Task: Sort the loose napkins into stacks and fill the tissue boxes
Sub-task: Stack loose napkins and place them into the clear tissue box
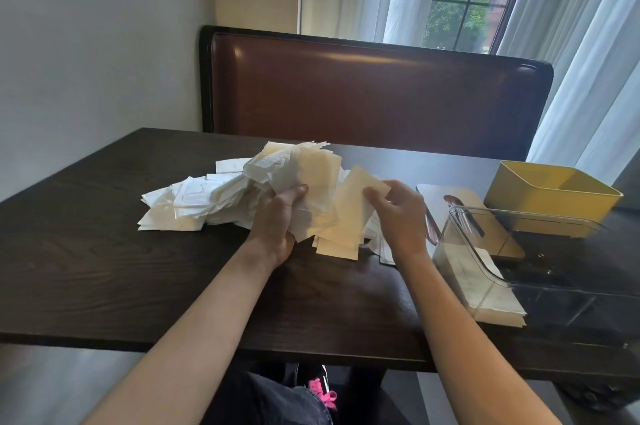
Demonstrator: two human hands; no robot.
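Observation:
A heap of loose white and cream napkins (207,199) lies on the dark wooden table (104,269). My left hand (277,220) grips a thick bunch of napkins (304,175) lifted above the heap. My right hand (398,213) pinches the top edge of a single cream napkin (349,210) beside that bunch. A clear plastic tissue box (519,251) stands at the right with a flat stack of napkins (491,300) in it. A yellow box (550,196) stands behind the clear one.
A flat lid with a slot (446,203) lies between the heap and the boxes. A brown leather bench back (374,95) runs along the table's far side. Wall at the left, curtained window behind. The table's near edge is close to my lap.

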